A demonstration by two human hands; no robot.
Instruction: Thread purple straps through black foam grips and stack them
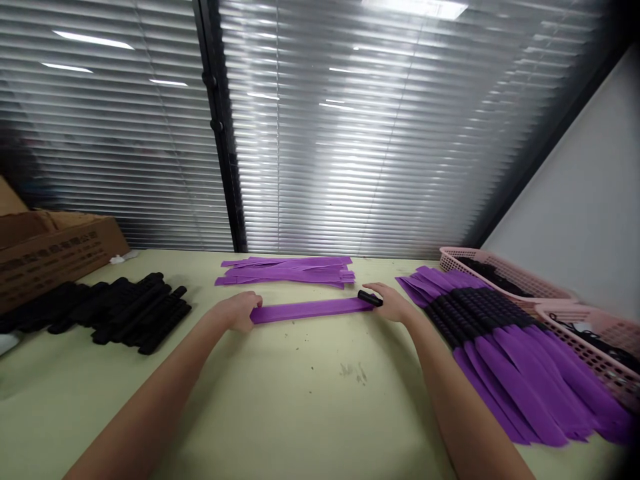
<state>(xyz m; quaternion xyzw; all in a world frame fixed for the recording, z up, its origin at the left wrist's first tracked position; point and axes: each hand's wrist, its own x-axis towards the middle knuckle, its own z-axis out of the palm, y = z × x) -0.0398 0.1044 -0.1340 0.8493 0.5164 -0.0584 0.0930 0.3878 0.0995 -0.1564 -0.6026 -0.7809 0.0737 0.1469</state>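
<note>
Two bare hands hold a flat purple strip (310, 311) stretched side to side, low over the middle of a pale yellow-green tabletop (280, 413). The left hand (243, 311) pinches one end; the right hand (391, 303) curls its fingers at the other, against a short black piece (370, 298) lying aslant across the strip. I cannot tell whether those fingers grip it or only touch it.

If that grasp is loose, a tug from the left could pull the strip free of the black piece. Uneven pulling might also twist or crease the band, which looks thin and limp.

The strip appears to be matte, smooth fabric. Beyond the hands lies a loose stack of similar strips (287, 271), their ends uneven. On the left, dark, narrow, ridged bars (135, 307) sprawl beside a brown cardboard box (65, 243). On the right, fanned purple bands (525, 373) have dark, ribbed middles, next to pink lattice-sided plastic baskets (595, 347).
</note>
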